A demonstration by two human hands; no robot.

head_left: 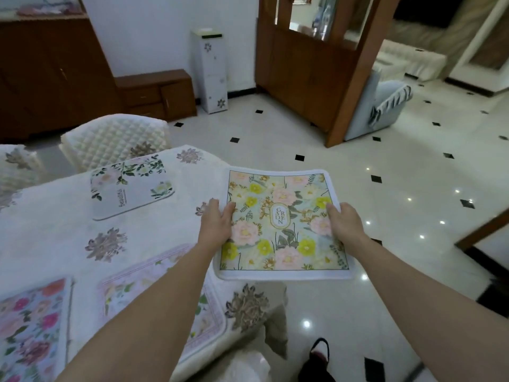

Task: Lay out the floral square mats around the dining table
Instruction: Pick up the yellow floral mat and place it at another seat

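I hold a floral square mat (281, 224) with yellow and pink flowers and the word GARDEN, out past the right edge of the dining table (55, 238). My left hand (217, 221) grips its left edge and my right hand (344, 221) grips its right edge. It looks like a thin stack of mats. Three mats lie on the white flowered tablecloth: a white mat with green leaves (132, 186) at the far side, a pale pink-bordered mat (154, 285) under my left forearm, and a bright pink-flowered mat (33, 326) at the near left.
Quilted white chair backs (115, 139) stand beyond the table. A dark slipper (319, 351) shows on the glossy tiled floor (385, 271) at my right. Wooden cabinets (55, 73), a white floral stand (212, 70) and a wooden partition (311, 70) line the far side.
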